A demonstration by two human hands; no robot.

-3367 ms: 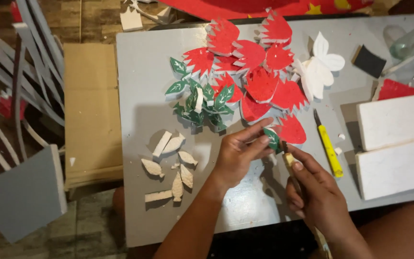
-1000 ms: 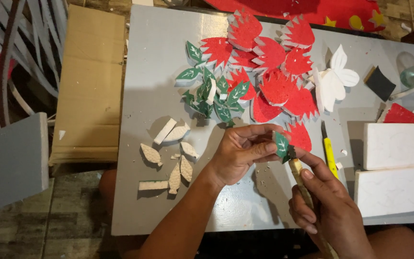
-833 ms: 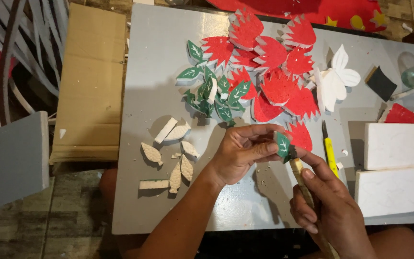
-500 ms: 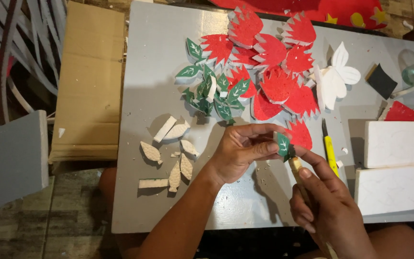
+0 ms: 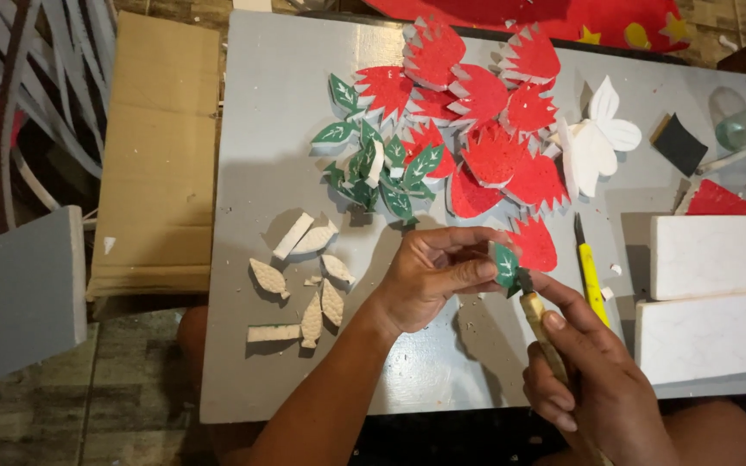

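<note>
On the grey board (image 5: 287,129) that fills the middle of the view, a cluster of red serrated foam petals (image 5: 485,147) is spread at the far side, with painted green leaves (image 5: 373,164) grouped at its left edge and a white flower cut-out (image 5: 597,142) at its right. Two white foam blocks (image 5: 718,293) are stacked at the right edge; a flattened cardboard box (image 5: 157,155) is laid beside the board on the left. Unpainted leaf blanks and offcuts (image 5: 304,285) are scattered on the near-left part of the board. A yellow craft knife (image 5: 591,276) is seen lying just left of the blocks.

Above the near-centre of the board, a small green leaf piece (image 5: 504,264) is pinched by its left edge between thumb and fingertips of the left hand (image 5: 429,276), held upright and clear of the surface. A pale-handled tool (image 5: 542,332) is gripped in the closed right hand (image 5: 602,388), its tip brought against the leaf's near-right edge; the tip itself is too small to be identified.

The leaf is judged to be very light, stiff yet brittle foam, easily dented or snapped at its point. A light pinch across the flat faces, away from the worked edge, is judged best.
</note>
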